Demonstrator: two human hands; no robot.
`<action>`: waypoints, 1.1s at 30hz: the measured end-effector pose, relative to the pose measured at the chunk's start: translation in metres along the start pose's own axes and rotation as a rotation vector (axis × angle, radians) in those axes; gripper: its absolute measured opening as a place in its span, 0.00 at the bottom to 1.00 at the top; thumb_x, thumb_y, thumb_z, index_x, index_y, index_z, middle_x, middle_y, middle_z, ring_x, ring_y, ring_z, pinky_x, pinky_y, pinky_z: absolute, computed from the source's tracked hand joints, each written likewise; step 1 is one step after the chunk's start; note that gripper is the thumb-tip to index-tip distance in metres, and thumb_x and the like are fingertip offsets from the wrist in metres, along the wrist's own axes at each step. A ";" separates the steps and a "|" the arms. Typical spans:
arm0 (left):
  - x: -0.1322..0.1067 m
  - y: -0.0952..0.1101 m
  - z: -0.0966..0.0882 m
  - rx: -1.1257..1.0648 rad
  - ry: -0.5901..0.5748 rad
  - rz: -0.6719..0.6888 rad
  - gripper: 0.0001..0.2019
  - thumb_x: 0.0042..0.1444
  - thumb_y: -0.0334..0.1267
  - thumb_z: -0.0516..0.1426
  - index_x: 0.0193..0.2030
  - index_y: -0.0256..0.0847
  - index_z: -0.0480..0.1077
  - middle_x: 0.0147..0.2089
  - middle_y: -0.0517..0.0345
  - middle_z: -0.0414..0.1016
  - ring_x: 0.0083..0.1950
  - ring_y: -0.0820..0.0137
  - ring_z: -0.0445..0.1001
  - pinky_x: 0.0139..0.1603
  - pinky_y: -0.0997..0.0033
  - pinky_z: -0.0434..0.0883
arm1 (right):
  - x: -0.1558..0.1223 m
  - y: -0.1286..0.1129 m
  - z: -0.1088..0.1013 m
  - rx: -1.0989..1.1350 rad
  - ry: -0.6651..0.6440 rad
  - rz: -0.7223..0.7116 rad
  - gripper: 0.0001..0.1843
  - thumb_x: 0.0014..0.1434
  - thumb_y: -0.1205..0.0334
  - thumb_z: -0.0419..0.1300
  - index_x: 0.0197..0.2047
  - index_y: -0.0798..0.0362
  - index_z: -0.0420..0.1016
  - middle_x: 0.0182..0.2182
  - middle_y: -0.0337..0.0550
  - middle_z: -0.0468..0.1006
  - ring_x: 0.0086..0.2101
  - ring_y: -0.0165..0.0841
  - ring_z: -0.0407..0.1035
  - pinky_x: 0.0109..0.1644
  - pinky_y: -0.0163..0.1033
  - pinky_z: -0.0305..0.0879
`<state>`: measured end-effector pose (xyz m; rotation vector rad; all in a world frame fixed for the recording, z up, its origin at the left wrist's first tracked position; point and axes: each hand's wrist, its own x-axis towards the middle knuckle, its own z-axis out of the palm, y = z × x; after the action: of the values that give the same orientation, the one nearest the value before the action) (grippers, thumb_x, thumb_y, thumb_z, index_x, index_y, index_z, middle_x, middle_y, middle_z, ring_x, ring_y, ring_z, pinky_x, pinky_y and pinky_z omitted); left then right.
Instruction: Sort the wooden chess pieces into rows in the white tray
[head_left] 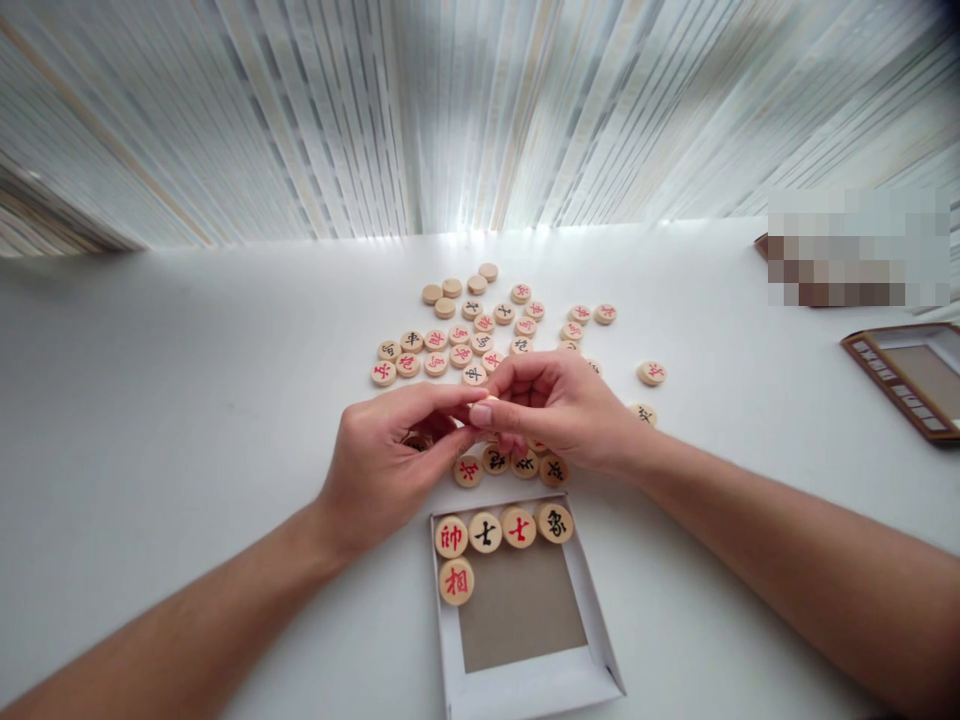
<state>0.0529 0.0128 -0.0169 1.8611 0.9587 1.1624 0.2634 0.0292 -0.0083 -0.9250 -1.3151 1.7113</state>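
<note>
My left hand (386, 455) and my right hand (559, 405) meet above the white table (187, 400), fingers pinched together around a small wooden chess piece (487, 402) that is mostly hidden between the fingertips. Just under the hands lies a short row of round wooden pieces (510, 464) with red and black characters. Nearer to me stands a shallow white box (525, 690) with a brown bottom; several pieces (502, 530) lie along its far edge and one (456, 581) sits below them at the left.
Many more round pieces (480, 330) are scattered on the table beyond my hands, some face down. A brown-framed tray (911, 380) lies at the right edge, with a blurred patch above it. A striped curtain hangs behind the table.
</note>
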 end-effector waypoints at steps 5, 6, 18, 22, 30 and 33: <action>0.000 -0.002 0.000 -0.059 0.019 -0.053 0.14 0.59 0.32 0.73 0.52 0.43 0.85 0.41 0.57 0.87 0.35 0.71 0.84 0.36 0.73 0.83 | 0.000 0.001 -0.006 -0.005 -0.059 -0.042 0.16 0.62 0.51 0.76 0.34 0.55 0.83 0.21 0.38 0.81 0.21 0.29 0.74 0.26 0.31 0.72; 0.000 -0.002 0.000 -0.059 0.034 -0.054 0.14 0.59 0.32 0.73 0.52 0.43 0.85 0.42 0.56 0.88 0.35 0.71 0.84 0.36 0.73 0.83 | 0.000 0.002 -0.007 0.012 -0.064 -0.034 0.15 0.63 0.51 0.75 0.35 0.55 0.84 0.21 0.39 0.82 0.21 0.29 0.75 0.26 0.31 0.72; -0.003 0.005 0.002 0.097 0.193 -0.001 0.11 0.60 0.35 0.72 0.49 0.47 0.87 0.44 0.57 0.90 0.35 0.69 0.84 0.36 0.67 0.85 | 0.003 0.006 -0.006 0.137 -0.064 -0.074 0.13 0.58 0.59 0.79 0.46 0.53 0.90 0.29 0.39 0.85 0.24 0.27 0.76 0.27 0.31 0.75; -0.002 0.005 0.002 0.080 0.198 -0.021 0.11 0.59 0.33 0.73 0.48 0.44 0.87 0.44 0.57 0.90 0.35 0.70 0.85 0.38 0.70 0.86 | 0.001 0.008 -0.006 0.123 -0.066 -0.068 0.20 0.58 0.59 0.79 0.52 0.54 0.87 0.26 0.37 0.82 0.24 0.28 0.74 0.28 0.33 0.75; 0.000 0.008 0.001 0.066 0.220 -0.077 0.08 0.60 0.36 0.72 0.47 0.45 0.87 0.45 0.57 0.91 0.38 0.66 0.88 0.41 0.68 0.88 | 0.001 0.005 -0.003 0.177 -0.029 -0.062 0.22 0.51 0.63 0.83 0.48 0.52 0.86 0.28 0.37 0.84 0.22 0.27 0.74 0.26 0.31 0.74; 0.000 0.008 0.001 0.045 0.224 -0.097 0.08 0.59 0.35 0.73 0.46 0.44 0.87 0.43 0.56 0.90 0.36 0.67 0.87 0.39 0.69 0.87 | 0.001 0.006 -0.003 0.155 -0.023 -0.067 0.21 0.53 0.61 0.82 0.49 0.51 0.86 0.30 0.38 0.86 0.23 0.28 0.76 0.26 0.32 0.76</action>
<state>0.0555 0.0091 -0.0103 1.7232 1.1941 1.3192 0.2643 0.0305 -0.0147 -0.7672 -1.1958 1.7492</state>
